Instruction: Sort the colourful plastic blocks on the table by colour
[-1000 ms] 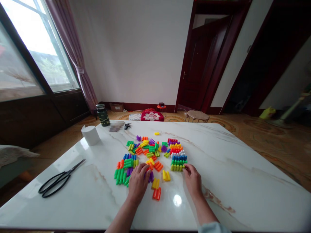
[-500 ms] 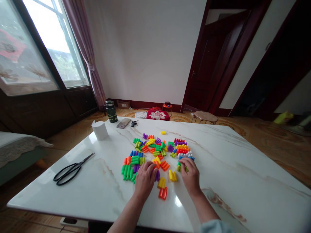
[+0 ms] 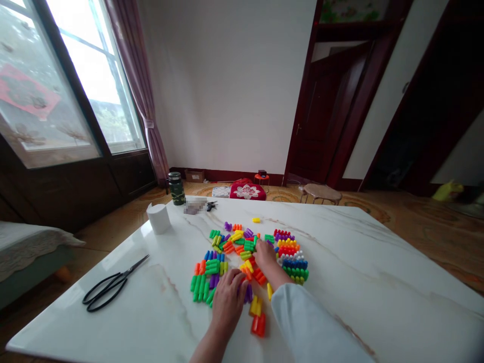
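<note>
My left hand (image 3: 229, 297) rests at the near side of the pile, fingers curved loosely, thumb apart, and no block visibly gripped. A purple block (image 3: 248, 294) shows beside its thumb. Farther in, my right hand (image 3: 265, 258) reaches into the pile with fingers drawn together beside a green block (image 3: 256, 240); what lies between the fingertips is hidden. Ridged plastic blocks lie around both hands, among them an orange-red block (image 3: 258, 325) and a yellow block (image 3: 255, 305) nearest me. Sorted colour rows stand on the right, including a blue row (image 3: 295, 264) and a green row (image 3: 296, 272).
On the white marble-look table (image 3: 159, 312) are black-handled scissors (image 3: 111, 288) at left, a paper roll (image 3: 159, 219), a camouflage flask (image 3: 176, 189) and keys (image 3: 212, 205). A lone yellow block (image 3: 256, 220) lies toward the far edge. A stool (image 3: 321, 192) stands beyond.
My right hand has left the green end of the sorted rows and moved left and away from me into the pile. The left hand keeps nearly the same place among the blocks.
</note>
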